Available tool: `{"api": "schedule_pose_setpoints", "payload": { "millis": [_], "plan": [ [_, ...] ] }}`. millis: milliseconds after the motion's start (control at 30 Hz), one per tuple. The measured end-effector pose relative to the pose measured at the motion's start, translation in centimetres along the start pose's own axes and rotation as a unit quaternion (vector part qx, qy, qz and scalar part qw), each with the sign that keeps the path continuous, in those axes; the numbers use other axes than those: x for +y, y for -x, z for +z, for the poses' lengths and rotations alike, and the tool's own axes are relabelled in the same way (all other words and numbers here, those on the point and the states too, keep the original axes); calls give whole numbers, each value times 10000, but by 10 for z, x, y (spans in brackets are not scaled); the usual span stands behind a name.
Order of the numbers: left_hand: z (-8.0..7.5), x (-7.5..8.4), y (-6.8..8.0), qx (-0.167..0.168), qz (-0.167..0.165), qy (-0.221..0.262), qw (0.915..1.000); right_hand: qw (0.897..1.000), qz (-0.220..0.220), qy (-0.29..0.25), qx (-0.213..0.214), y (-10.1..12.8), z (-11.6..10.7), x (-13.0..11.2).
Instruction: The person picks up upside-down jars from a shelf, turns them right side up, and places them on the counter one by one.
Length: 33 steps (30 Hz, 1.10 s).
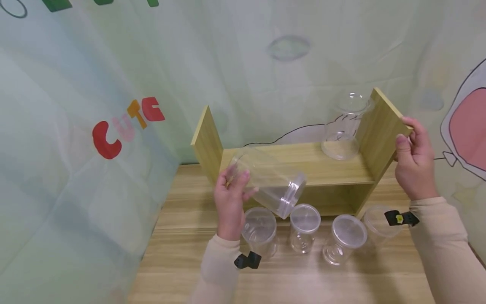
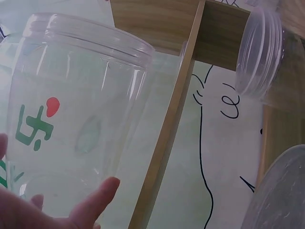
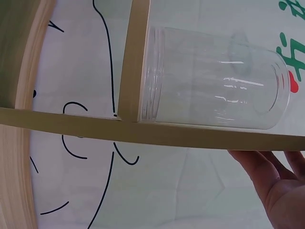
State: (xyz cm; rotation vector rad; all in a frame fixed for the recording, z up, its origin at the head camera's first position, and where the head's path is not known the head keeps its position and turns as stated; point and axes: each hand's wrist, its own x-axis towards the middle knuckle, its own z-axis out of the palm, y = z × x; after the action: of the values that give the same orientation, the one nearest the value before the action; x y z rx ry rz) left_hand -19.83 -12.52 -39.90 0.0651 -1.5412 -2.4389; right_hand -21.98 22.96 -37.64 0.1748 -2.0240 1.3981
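Observation:
My left hand (image 1: 231, 202) holds a large clear plastic jar (image 1: 262, 177) near one end. The jar tilts in front of the shelf, its ridged lid end pointing down to the right; in the left wrist view my thumb lies along the jar (image 2: 81, 105). My right hand (image 1: 415, 160) grips the upper front corner of the right side panel (image 1: 387, 135) of a small wooden shelf (image 1: 303, 164). Another clear jar (image 1: 341, 126) stands on the shelf board beside that panel. Seen from the right wrist, this jar (image 3: 214, 78) has its ridged end against the board.
Several clear lidded jars stand on the wooden table (image 1: 182, 253) before the shelf: one at left (image 1: 260, 230), a smaller one (image 1: 303, 226), another (image 1: 343, 236), and one (image 1: 379, 221) partly behind my right wrist. A printed curtain (image 1: 235, 63) hangs behind the shelf.

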Motion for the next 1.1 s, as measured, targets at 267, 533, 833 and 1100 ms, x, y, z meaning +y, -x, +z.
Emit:
{"api": "schedule_pose_setpoints", "payload": {
  "millis": [267,533,833,1100],
  "plan": [
    [-9,-2,14,-114,-183,-57,9998,10000,20,-26,-18,1,0,-1],
    [-15,-4,25,-27,-352,178,9992,9997,19,-188,-124,1,-3,-1],
    [-22,-8,36,78,-620,346,9974,9989,305,-305,-195,13,-2,-1],
    [-24,-11,39,78,-738,669,9950,9986,-12,-282,458,38,12,-5]
  ]
}}
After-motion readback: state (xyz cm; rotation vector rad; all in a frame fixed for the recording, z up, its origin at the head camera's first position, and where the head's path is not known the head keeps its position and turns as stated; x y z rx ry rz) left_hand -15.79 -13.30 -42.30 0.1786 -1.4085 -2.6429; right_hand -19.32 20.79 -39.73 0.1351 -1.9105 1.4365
